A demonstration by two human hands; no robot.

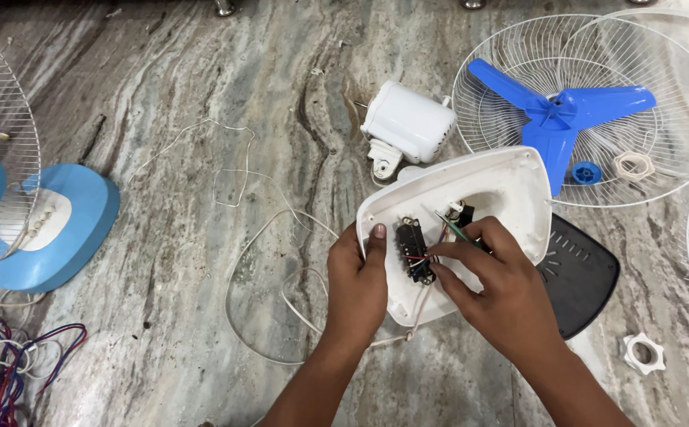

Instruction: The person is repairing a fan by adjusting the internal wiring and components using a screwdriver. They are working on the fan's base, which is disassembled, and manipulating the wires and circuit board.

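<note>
White plastic fan base shell (511, 190), turned underside up, rests on the marble floor (202, 95) and partly over a black cover plate (586, 277). Left hand (356, 285) grasps the shell's near rim, thumb laid over the edge, grip clenched on it. Right hand (503, 292) pinches a thin green-handled tool (457, 229), its tip at the black switch block (414, 249) inside the shell, where red, blue and white wires gather. White cord (273, 261) runs from the shell in loose loops across the floor.

Nearby items: white motor housing (408, 122) just beyond the shell; white wire guards (629, 103) to the right, carrying a blue three-blade propeller (562, 115), a small blue cap (586, 172) and a white ring (634, 164); white plastic nut (643, 353) near the right forearm. Far left: blue fan base (68, 229), another guard (0, 134), a tangle of coloured wires (4, 372).
</note>
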